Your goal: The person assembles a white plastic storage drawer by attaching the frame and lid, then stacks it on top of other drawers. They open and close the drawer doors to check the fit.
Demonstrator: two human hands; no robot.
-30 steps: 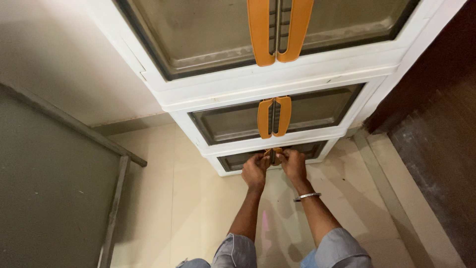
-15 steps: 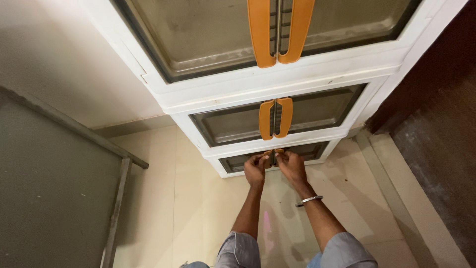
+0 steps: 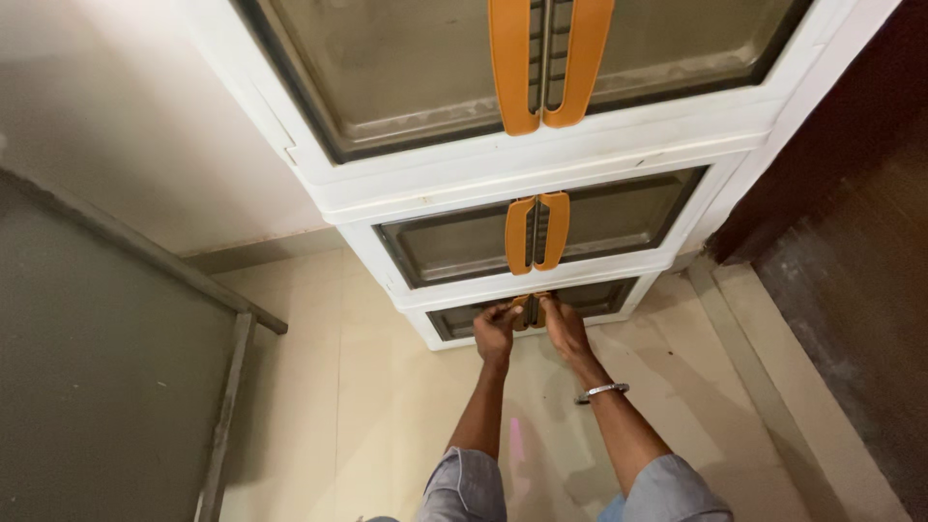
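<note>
1. Basically, a tall white cabinet (image 3: 541, 179) of stacked compartments fills the top of the view. Each tier has two smoked translucent doors meeting at the centre, so the paired orange handles sit side by side in the middle.
2. Beige tiled floor (image 3: 387, 387) below it. A grey metal-framed panel (image 3: 106, 387) stands at the left and a dark wooden surface (image 3: 851, 261) at the right, so the cabinet sits in a narrow gap.
3. Top tier: large orange handle pair (image 3: 549, 63), doors closed. Middle tier: smaller handle pair (image 3: 537, 232), also closed.
4. Bottom tier doors (image 3: 599, 295) sit at floor level, so the person reaches down with both arms stretched out, grey sleeves at the frame's bottom edge.
5. Left hand (image 3: 495, 331) is curled shut around the left bottom handle. Right hand (image 3: 564, 324) is clamped on the right bottom handle (image 3: 535, 302), which mostly hides under the fingers. The hands sit close together, nearly touching, because the handles meet at the door seam.
6. A silver bangle (image 3: 601, 391) rides the right wrist.
7. Against the earlier frames: hands were already at the same bottom handles, grip looks much the same, and the doors show no clear opening. The forearms have shifted slightly, and the view has barely moved.
</note>
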